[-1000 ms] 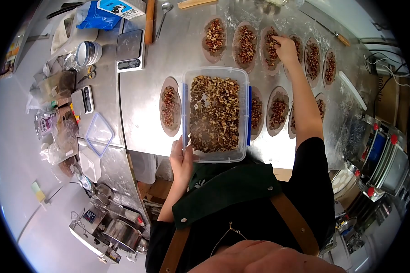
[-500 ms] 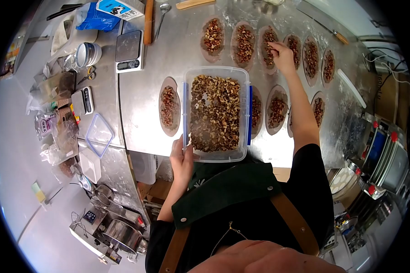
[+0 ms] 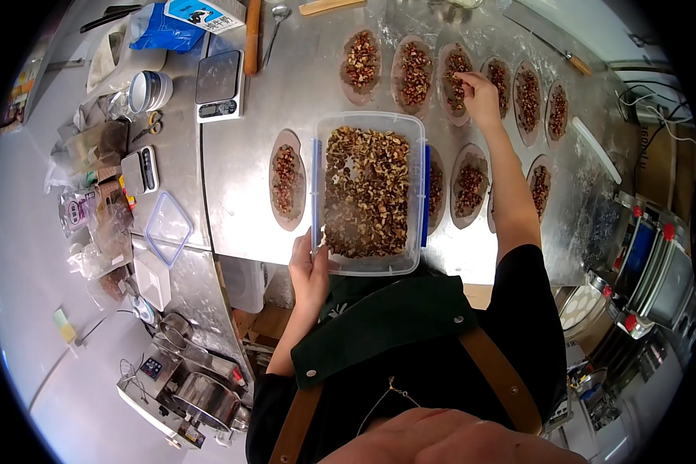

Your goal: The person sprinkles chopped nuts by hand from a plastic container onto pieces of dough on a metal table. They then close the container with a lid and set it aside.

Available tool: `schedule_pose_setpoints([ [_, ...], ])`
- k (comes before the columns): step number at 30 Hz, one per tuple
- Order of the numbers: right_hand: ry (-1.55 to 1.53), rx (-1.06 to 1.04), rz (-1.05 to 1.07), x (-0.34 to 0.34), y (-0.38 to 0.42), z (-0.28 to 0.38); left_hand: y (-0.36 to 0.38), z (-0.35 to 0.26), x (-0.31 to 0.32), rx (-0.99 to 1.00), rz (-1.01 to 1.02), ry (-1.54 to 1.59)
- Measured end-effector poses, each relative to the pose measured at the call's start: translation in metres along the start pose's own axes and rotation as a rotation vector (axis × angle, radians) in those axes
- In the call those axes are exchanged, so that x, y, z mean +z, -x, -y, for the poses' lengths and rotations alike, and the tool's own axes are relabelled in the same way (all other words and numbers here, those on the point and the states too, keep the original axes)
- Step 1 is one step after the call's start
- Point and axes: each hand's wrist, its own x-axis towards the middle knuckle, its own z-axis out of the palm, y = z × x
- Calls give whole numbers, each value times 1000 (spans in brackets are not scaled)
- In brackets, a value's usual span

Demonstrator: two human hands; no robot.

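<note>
Clamping tub [image 3: 371, 117] in left grip [image 3: 309, 271]; pinching right grip [image 3: 481, 94] shut at dough [image 3: 458, 116] below, can't tell round what; could tip tub by slackening left!

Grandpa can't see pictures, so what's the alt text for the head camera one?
A person's right hand touches a nut-topped oval, one of many on a metal table, while their left hand holds a clear tub of chopped nuts.

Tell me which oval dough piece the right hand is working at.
The third dough piece from the left in the far row. The right hand has its fingertips at its chopped topping, and at no other piece's.
</note>
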Motion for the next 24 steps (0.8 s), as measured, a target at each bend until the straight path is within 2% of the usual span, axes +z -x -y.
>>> schedule_pose_setpoints([
  [10, 40, 22, 50, -5, 9, -8, -1, -6, 2, -55, 6, 28],
  [13, -18, -10, -78, -7, 7, -15, -1, -3, 0, -46, 20, 9],
  [16, 62, 37, -168, -13, -2, -15, -1, -7, 3, -75, 12, 43],
  [20, 14, 67, -268, -15, -8, -16, 1, -11, 2, -113, 10, 67],
  [22, -96, 60, -297, -34, -5, 20, 0, -12, 1, -83, 21, 55],
  [24, -347, -50, -248, -62, 14, 94, -1, -15, 2, -58, 20, 49],
])
